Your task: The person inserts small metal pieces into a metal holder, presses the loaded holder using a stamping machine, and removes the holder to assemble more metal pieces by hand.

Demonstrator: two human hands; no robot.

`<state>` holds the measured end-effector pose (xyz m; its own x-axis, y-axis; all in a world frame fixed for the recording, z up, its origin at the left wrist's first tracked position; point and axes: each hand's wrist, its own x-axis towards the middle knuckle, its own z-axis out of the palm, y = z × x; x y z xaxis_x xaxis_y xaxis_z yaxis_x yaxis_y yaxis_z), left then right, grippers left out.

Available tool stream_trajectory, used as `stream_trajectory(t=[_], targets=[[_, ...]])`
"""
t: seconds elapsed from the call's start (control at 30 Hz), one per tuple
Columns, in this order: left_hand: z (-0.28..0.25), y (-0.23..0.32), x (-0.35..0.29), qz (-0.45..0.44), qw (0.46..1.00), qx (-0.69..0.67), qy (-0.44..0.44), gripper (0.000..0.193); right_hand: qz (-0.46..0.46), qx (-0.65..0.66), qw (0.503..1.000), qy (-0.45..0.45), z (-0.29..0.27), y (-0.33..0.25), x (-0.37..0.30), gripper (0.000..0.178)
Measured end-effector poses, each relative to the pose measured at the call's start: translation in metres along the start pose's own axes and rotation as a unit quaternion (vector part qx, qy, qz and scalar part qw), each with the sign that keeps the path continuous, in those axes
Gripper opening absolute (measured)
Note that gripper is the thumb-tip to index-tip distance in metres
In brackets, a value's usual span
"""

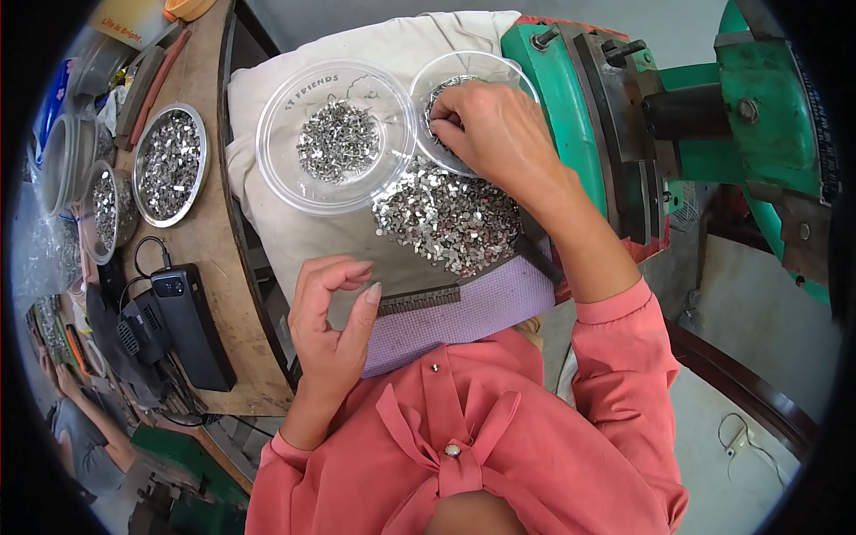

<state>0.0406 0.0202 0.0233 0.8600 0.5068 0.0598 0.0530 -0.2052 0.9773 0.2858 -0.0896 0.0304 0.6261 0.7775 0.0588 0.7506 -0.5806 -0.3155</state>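
Note:
My right hand [492, 129] reaches into the smaller clear plastic tub [489, 67]. Its fingers are curled together over small shiny metal pieces [450, 87]; whatever they pinch is hidden. Close to my body, my left hand [332, 314] is raised with thumb and forefinger apart and nothing between them. Beside its thumb lies a dark, slotted metal bar [419, 300], along the edge of a purple woven mat [464, 323]. A heap of small flat silvery metal pieces [453, 218] spreads between the bar and the tubs. The larger clear tub [275, 174], on the left, holds small metal parts [339, 141].
A green machine [544, 107] with dark metal jaws stands close on the right. On the wooden bench [214, 71] at left are a round metal dish [169, 165] of silvery pieces and a black power bank [193, 325] with a cable. Another person's arm [94, 415] shows at lower left.

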Motion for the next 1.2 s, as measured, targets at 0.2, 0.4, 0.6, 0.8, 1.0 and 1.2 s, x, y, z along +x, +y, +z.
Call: stream_trajectory(t=[0.2, 0.4, 0.6, 0.8, 1.0, 1.2], targets=[[0.012, 0.019, 0.019, 0.012, 0.997, -0.073, 0.013, 0.019, 0.074, 0.17, 0.982, 0.031, -0.012, 0.002, -0.013, 0.017], [0.049, 0.04, 0.067, 0.047, 0.999, -0.017, -0.016, 0.028, 0.185, 0.49, 0.85, 0.054, -0.022, 0.0, -0.032, 0.019], [0.085, 0.035, 0.1, 0.052, 0.998, 0.012, -0.034, 0.028, 0.204, 0.596, 0.773, 0.079, -0.023, -0.01, -0.045, 0.019], [0.093, 0.036, 0.118, 0.098, 0.995, 0.034, -0.003, 0.011, 0.251, 0.596, 0.754, 0.115, -0.022, -0.004, -0.045, 0.019], [0.099, 0.03, 0.136, 0.148, 0.987, 0.06, 0.01, 0.007, 0.258, 0.62, 0.727, 0.145, -0.019, 0.0, -0.038, 0.022], [0.099, 0.025, 0.135, 0.101, 0.993, 0.059, -0.036, 0.011, 0.253, 0.538, 0.796, 0.113, -0.014, 0.003, -0.048, 0.027]])
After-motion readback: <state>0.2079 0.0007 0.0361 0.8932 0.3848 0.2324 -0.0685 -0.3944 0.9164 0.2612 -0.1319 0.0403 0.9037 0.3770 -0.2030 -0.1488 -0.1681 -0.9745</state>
